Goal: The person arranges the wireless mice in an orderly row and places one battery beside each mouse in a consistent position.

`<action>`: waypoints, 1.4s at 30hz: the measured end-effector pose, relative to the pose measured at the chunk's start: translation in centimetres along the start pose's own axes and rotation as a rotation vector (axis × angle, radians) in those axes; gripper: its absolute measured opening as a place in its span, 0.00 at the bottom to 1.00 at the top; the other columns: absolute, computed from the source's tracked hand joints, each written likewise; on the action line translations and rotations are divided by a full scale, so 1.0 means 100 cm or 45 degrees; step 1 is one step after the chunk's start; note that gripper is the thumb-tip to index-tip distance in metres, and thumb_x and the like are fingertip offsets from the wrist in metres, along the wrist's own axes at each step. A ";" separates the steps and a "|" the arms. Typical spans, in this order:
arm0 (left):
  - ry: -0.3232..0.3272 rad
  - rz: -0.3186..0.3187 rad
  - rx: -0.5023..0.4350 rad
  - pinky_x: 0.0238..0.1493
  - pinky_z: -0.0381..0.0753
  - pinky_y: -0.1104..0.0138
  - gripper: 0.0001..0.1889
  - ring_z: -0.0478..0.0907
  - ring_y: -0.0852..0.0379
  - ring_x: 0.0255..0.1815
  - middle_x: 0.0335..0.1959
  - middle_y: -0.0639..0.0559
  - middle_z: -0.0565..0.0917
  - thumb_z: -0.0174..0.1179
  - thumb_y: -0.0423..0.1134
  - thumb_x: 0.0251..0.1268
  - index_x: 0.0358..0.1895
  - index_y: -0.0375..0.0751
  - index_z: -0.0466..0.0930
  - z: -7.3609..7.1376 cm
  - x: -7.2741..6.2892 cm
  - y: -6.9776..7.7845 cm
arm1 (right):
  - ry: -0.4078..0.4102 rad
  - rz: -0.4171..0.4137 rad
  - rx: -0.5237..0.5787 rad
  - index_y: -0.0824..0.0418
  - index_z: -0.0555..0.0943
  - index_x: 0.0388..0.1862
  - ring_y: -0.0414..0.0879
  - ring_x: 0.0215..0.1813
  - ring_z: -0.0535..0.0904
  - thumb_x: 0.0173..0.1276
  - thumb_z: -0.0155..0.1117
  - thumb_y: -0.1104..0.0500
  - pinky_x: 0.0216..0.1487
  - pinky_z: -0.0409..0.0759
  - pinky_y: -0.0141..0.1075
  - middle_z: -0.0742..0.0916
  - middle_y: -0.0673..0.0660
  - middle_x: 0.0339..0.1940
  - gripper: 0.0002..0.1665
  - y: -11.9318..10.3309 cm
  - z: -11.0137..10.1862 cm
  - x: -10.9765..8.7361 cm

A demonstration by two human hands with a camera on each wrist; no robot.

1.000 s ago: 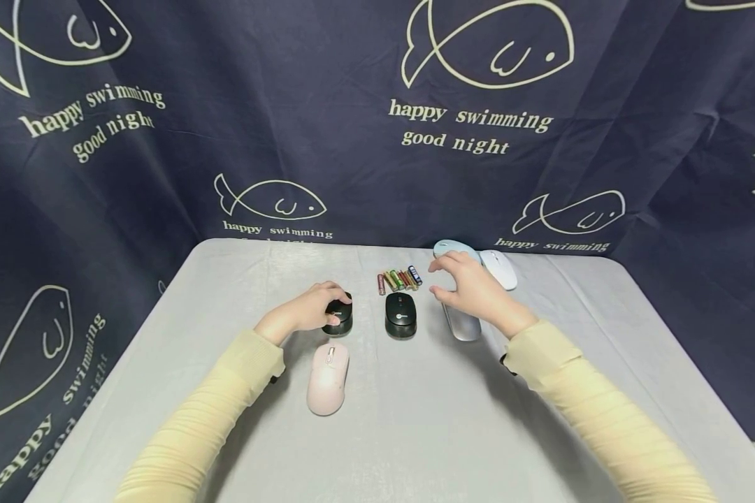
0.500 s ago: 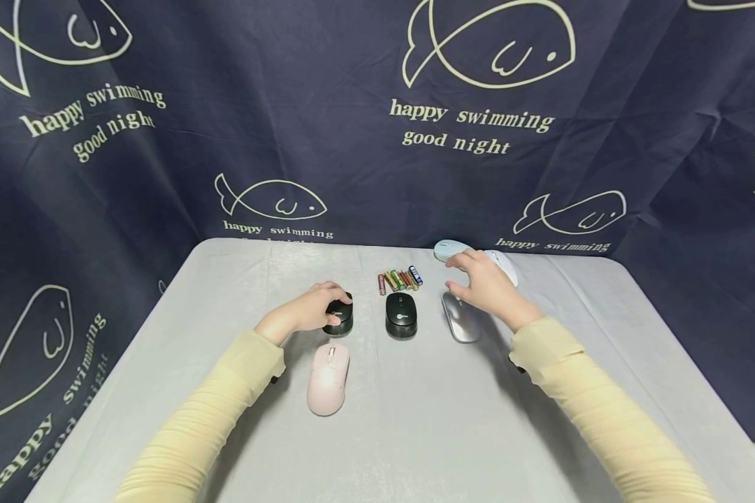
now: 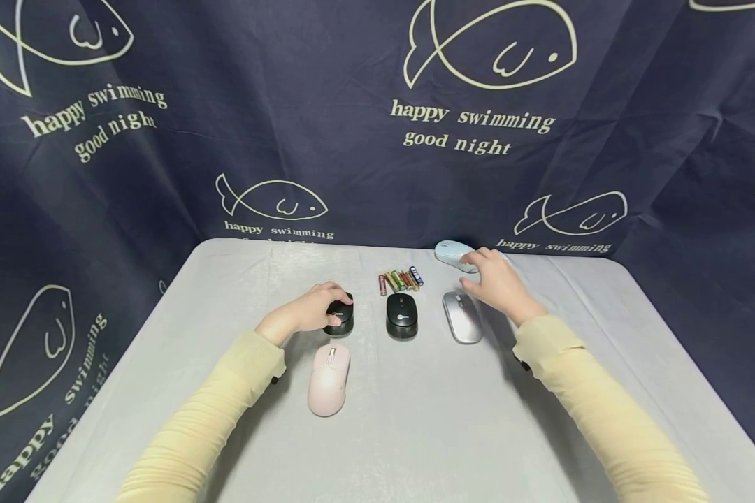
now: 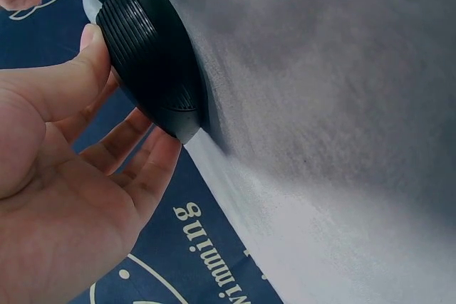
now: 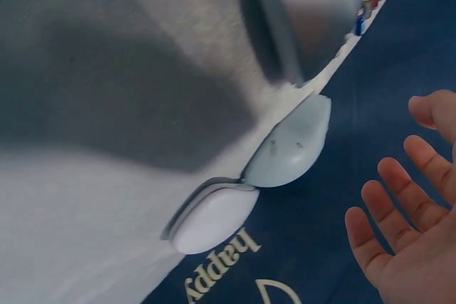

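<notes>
My left hand [image 3: 308, 309] holds a black computer mouse [image 4: 153, 55] at the left of the group, thumb on one side and fingers on the other. In the head view my right hand [image 3: 495, 285] hovers at the back right, fingers spread and nothing held. It overlaps the pale blue mouse [image 3: 451, 253] there and hides most of the white mouse [image 5: 217, 222]. Just below its thumb lies the silver mouse [image 3: 462, 320]. The right wrist view shows the palm apart from all three mice.
A second black mouse [image 3: 402, 320] lies in the middle, with several batteries [image 3: 398, 281] in a row behind it. Nearer the front is a pink mouse [image 3: 328, 383]. The grey-white table [image 3: 403, 433] meets a dark blue curtain [image 3: 352, 140] at its back edge.
My right hand has shifted to the right, uncovering the silver mouse and more of the blue one while covering the white one. The left hand stays on its black mouse.
</notes>
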State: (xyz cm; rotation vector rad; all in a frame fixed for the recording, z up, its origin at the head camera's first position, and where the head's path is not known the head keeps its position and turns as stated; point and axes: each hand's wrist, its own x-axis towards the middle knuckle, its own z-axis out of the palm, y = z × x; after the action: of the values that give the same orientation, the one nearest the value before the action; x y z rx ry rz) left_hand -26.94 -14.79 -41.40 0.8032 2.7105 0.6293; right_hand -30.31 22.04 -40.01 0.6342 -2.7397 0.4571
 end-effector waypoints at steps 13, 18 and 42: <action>-0.003 0.001 -0.005 0.66 0.62 0.50 0.22 0.64 0.40 0.64 0.62 0.40 0.71 0.64 0.34 0.58 0.58 0.40 0.76 0.000 -0.001 0.000 | 0.002 0.158 0.001 0.67 0.77 0.52 0.65 0.52 0.70 0.57 0.66 0.59 0.51 0.69 0.58 0.77 0.69 0.52 0.24 0.024 0.004 -0.002; -0.003 0.000 -0.002 0.67 0.62 0.50 0.22 0.64 0.40 0.65 0.62 0.40 0.71 0.64 0.35 0.59 0.58 0.40 0.75 0.000 0.000 0.000 | 0.035 0.206 -0.026 0.67 0.77 0.51 0.67 0.53 0.70 0.56 0.64 0.59 0.50 0.70 0.60 0.77 0.70 0.53 0.24 0.034 0.009 -0.004; 0.000 -0.009 0.005 0.66 0.62 0.50 0.22 0.65 0.40 0.64 0.62 0.39 0.71 0.64 0.34 0.58 0.58 0.39 0.76 -0.001 0.000 0.002 | -0.090 0.481 -0.061 0.69 0.70 0.59 0.74 0.59 0.64 0.57 0.63 0.56 0.51 0.68 0.67 0.70 0.75 0.58 0.32 0.066 0.018 -0.002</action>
State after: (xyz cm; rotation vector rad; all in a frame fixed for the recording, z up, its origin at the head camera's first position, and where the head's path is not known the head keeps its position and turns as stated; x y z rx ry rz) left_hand -26.83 -14.63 -41.23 0.7938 2.7143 0.6231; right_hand -33.58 27.13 -43.29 0.1180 -2.9341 0.4549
